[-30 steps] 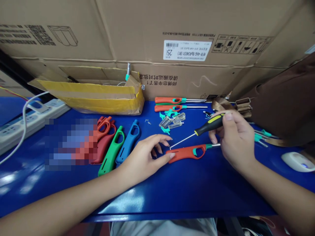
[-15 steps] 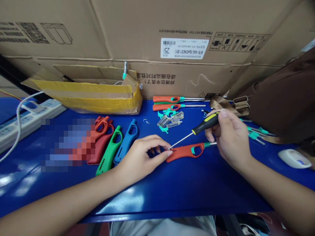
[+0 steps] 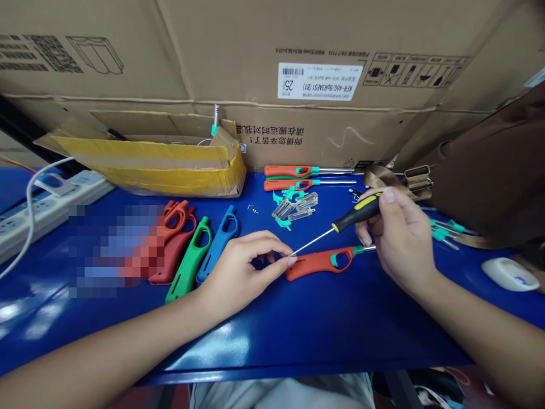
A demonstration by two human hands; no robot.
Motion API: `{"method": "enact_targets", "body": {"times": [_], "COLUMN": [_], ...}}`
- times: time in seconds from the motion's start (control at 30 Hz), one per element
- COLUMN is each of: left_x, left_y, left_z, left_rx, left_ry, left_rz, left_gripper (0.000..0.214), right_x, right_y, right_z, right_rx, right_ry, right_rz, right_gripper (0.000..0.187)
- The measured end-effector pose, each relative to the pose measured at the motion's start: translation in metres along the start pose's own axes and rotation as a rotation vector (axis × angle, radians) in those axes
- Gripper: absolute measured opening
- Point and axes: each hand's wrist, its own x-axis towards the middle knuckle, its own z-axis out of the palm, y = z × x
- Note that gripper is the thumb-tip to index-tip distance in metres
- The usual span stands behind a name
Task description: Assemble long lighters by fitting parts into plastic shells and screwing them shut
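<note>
An orange lighter (image 3: pixel 323 262) with a teal trigger lies on the blue table (image 3: pixel 298 329) in front of me. My left hand (image 3: pixel 242 272) pinches thumb and forefinger together at the lighter's left end, right at the screwdriver tip; whatever it pinches is too small to make out. My right hand (image 3: pixel 398 236) grips a screwdriver (image 3: pixel 340 224) with a black and yellow handle, its thin shaft slanting down left to the lighter's end.
Green, blue and red lighter shells (image 3: pixel 200 247) lie to the left. Two assembled orange lighters (image 3: pixel 304 177) and small metal and teal parts (image 3: pixel 293 205) lie behind. A yellow-taped cardboard tray (image 3: pixel 157 165), big cartons (image 3: pixel 272 74), a power strip (image 3: pixel 46 201) and a brown bag (image 3: pixel 489 170) surround the table.
My left hand went from resting open on the lighter's end to a pinch at the screwdriver tip. The screwdriver tip came down to the lighter's left end.
</note>
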Motion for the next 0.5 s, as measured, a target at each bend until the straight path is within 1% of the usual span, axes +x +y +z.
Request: {"method": "enact_targets", "body": {"times": [0.2,0.33,0.5], "left_x": [-0.003,-0.004,-0.006], "left_y": [-0.001,-0.003,-0.005], "left_z": [-0.001,-0.002,-0.004], "left_rx": [0.076,0.210,0.379], "left_ry": [0.007,0.008,-0.015], "left_rz": [0.097,0.175,0.230], "left_gripper": [0.004,0.006,0.010], "right_x": [-0.002,-0.005,-0.008], "right_y": [-0.003,-0.008,-0.010], "right_z": [0.001,0.003,0.005], "right_rx": [-0.072,-0.191,-0.281], "right_ry": [0.001,0.016,-0.030], "right_rz": [-0.035,-0.103,-0.181], "right_gripper": [0.027,0.025,0.021]}}
